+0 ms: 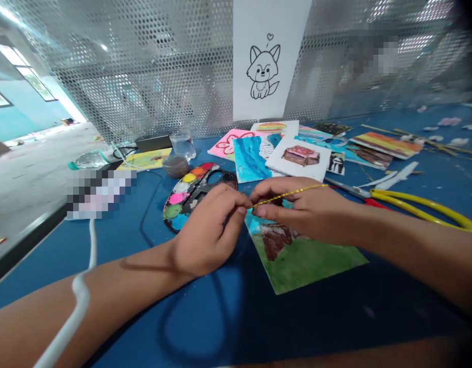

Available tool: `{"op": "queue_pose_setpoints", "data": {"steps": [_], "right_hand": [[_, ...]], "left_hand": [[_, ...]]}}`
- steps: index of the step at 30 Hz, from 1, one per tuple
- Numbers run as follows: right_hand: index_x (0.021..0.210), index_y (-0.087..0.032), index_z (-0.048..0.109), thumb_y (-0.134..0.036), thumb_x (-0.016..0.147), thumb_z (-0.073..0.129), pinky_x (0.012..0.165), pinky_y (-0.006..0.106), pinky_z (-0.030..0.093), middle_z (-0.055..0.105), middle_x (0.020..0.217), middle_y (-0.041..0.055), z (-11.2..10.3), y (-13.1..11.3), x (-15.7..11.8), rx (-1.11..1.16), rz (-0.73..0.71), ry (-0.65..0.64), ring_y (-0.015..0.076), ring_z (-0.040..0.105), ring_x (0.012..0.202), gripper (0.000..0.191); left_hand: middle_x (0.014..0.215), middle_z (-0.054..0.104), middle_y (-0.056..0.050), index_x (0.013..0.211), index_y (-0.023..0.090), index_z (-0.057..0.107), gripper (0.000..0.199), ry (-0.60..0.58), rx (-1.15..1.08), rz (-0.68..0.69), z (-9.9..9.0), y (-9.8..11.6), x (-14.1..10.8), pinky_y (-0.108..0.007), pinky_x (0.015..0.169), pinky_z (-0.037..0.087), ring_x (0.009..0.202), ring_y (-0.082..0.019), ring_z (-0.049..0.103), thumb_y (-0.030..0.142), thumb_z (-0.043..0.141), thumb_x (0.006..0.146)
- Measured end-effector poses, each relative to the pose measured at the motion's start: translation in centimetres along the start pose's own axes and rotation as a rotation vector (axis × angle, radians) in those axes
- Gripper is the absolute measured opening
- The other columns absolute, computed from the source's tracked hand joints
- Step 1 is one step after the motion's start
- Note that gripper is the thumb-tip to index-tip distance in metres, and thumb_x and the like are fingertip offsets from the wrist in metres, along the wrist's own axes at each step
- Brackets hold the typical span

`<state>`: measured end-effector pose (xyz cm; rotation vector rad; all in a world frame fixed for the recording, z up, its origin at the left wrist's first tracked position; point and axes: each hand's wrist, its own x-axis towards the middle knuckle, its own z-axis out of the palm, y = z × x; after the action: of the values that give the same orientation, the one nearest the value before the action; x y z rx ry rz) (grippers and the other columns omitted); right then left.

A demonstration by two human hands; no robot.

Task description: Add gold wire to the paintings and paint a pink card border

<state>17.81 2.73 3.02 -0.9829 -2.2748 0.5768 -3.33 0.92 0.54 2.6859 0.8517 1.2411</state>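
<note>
Hands: together over the middle of the bench, fingertips almost meeting; left hand [208, 230] and right hand [302, 209] both pinched on the cord.
Cord: gold twisted cord [289, 194], held up off the bench between the two pinches, its free end running out past the right hand.
Pinch: best kept short and taut, thumb against fingertip, probably the steadiest hold against kinks.
Beneath the hands: painted card [308, 260] of green ground and brown shape, lying flat.
Left of the hands: paint palette [173, 212], with a small dish [175, 166] and water glass [182, 145] beyond.
Right side: yellow-handled scissors [416, 202], lying open.
Far edge of the blue bench [259, 327]: overlapping painted cards, including a blue one [251, 158], and a fox drawing [263, 64] standing upright against perforated metal screen [124, 66].
</note>
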Motion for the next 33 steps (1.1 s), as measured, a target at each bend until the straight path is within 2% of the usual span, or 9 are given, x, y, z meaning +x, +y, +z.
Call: {"op": "queue_pose_setpoints", "data": {"steps": [6,10,13,15,17,20,23,27,33], "right_hand": [[0.078,-0.023,0.067,-0.03,0.085,0.058,0.077,0.029,0.052,0.07,0.083,0.0008,0.9,-0.8,-0.1,0.099,-0.044,0.073,0.0165,0.066,0.081,0.014],[0.074,-0.022,0.062,-0.027,0.084,0.058,0.065,0.028,0.049,0.065,0.076,0.0007,0.1,-1.0,-0.3,0.169,0.002,0.181,0.0147,0.061,0.069,0.012],[0.079,-0.022,0.059,-0.031,0.085,0.061,0.059,0.028,0.047,0.062,0.076,0.0005,-1.3,-0.6,-0.1,0.243,0.016,0.336,0.0133,0.058,0.065,0.01],[0.081,-0.023,0.056,-0.027,0.083,0.063,0.064,0.028,0.048,0.063,0.078,0.0006,-2.1,-0.3,0.0,0.279,0.041,0.433,0.0129,0.06,0.068,0.008],[0.082,-0.024,0.054,-0.022,0.082,0.063,0.068,0.029,0.05,0.064,0.079,0.0004,-2.5,-0.2,0.2,0.295,0.074,0.478,0.0128,0.061,0.07,0.008],[0.081,-0.023,0.055,-0.019,0.081,0.061,0.068,0.03,0.05,0.065,0.079,-0.0002,-2.5,-0.2,0.4,0.265,0.099,0.44,0.0131,0.061,0.069,0.008],[0.081,-0.022,0.058,-0.021,0.082,0.06,0.063,0.029,0.047,0.067,0.079,0.0007,-2.2,-0.4,0.3,0.232,0.123,0.365,0.0137,0.061,0.068,0.003],[0.085,-0.021,0.06,-0.024,0.083,0.06,0.053,0.029,0.04,0.064,0.071,0.0016,-2.1,-0.5,0.2,0.182,0.162,0.307,0.0128,0.054,0.058,0.004],[0.076,-0.02,0.061,-0.026,0.077,0.063,0.061,0.032,0.048,0.068,0.083,0.0076,-2.3,-0.7,0.0,0.135,0.066,0.295,0.0167,0.062,0.07,0.007]], "left_hand": [[0.092,0.066,-0.003,0.095,0.02,0.054,0.01,-0.083,-0.014,-0.021,0.0,0.1,-0.1,-0.027,0.079,0.05,0.086,-0.015,0.062,0.017,0.047,0.101],[0.097,0.066,-0.006,0.101,0.017,0.055,0.005,-0.079,-0.014,0.001,0.0,-0.1,-0.4,-0.029,0.082,0.051,0.089,-0.017,0.062,0.022,0.052,0.1],[0.101,0.066,-0.01,0.103,0.014,0.059,0.011,-0.191,0.013,0.147,0.1,-0.3,-0.6,-0.033,0.085,0.05,0.094,-0.021,0.061,0.015,0.05,0.097],[0.102,0.066,-0.011,0.103,0.013,0.064,0.015,-0.302,0.014,0.221,0.1,-0.3,-0.6,-0.034,0.083,0.049,0.094,-0.022,0.061,0.013,0.051,0.096],[0.106,0.067,-0.012,0.104,0.013,0.067,0.016,-0.399,-0.022,0.24,0.2,-0.3,-0.6,-0.036,0.084,0.048,0.097,-0.024,0.062,0.019,0.054,0.096],[0.114,0.067,-0.014,0.106,0.015,0.068,0.027,-0.454,-0.065,0.222,0.2,-0.4,-0.7,-0.038,0.088,0.047,0.104,-0.027,0.063,0.039,0.058,0.099],[0.116,0.067,-0.014,0.109,0.015,0.068,0.041,-0.421,-0.065,0.229,0.4,-0.7,-0.8,-0.038,0.089,0.046,0.105,-0.028,0.063,0.053,0.06,0.097],[0.114,0.068,-0.013,0.113,0.013,0.066,0.04,-0.358,-0.007,0.232,0.8,-0.7,-0.9,-0.038,0.088,0.045,0.104,-0.026,0.063,0.05,0.062,0.098],[0.106,0.067,-0.009,0.105,0.015,0.066,0.029,-0.357,0.155,0.126,1.0,-0.3,-0.8,-0.035,0.08,0.042,0.095,-0.023,0.06,0.044,0.065,0.097]]}}
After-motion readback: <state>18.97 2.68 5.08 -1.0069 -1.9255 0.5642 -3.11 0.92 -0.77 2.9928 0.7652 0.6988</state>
